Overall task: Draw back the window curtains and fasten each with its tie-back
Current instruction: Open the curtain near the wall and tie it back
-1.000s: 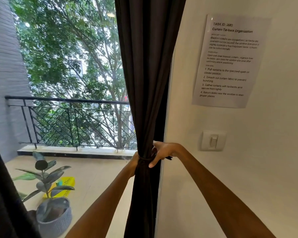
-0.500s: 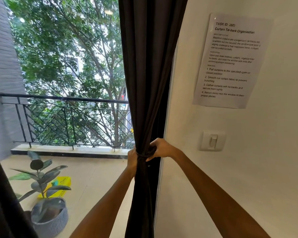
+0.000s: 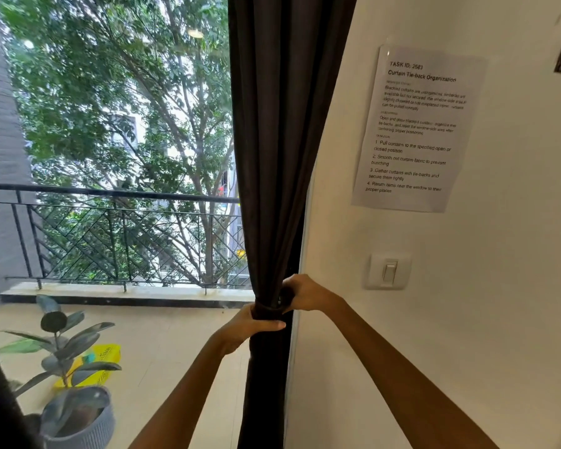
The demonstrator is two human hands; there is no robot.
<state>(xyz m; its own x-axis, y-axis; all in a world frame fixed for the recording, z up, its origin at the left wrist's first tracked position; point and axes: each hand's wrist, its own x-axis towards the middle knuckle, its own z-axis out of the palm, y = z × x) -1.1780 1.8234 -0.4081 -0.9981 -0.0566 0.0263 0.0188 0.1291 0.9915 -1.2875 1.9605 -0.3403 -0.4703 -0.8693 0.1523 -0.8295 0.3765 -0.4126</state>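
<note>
A dark brown fabric curtain (image 3: 282,131) is being held gathered into a narrow bundle against the edge of the white wall (image 3: 467,319), at the right side of the window. A dark fabric tie-back (image 3: 268,308) is seen wrapped around the bundle at its narrowest point. The left hand (image 3: 246,328) is curled around the bundle just under the tie-back, with the thumb laid across the front. The right hand (image 3: 305,293) is gripping the bundle at the wall side, just above the tie-back; what its fingertips are pinching cannot be told.

A grey ribbed plant pot (image 3: 81,422) is standing at the lower left, with a dark-leaved rubber plant (image 3: 62,348) growing in it. A yellow packet (image 3: 94,364) is lying on the balcony floor behind it. A black metal railing (image 3: 117,234) is closing off the balcony. A printed paper notice (image 3: 415,131) and a white light switch (image 3: 389,271) are fixed to the wall.
</note>
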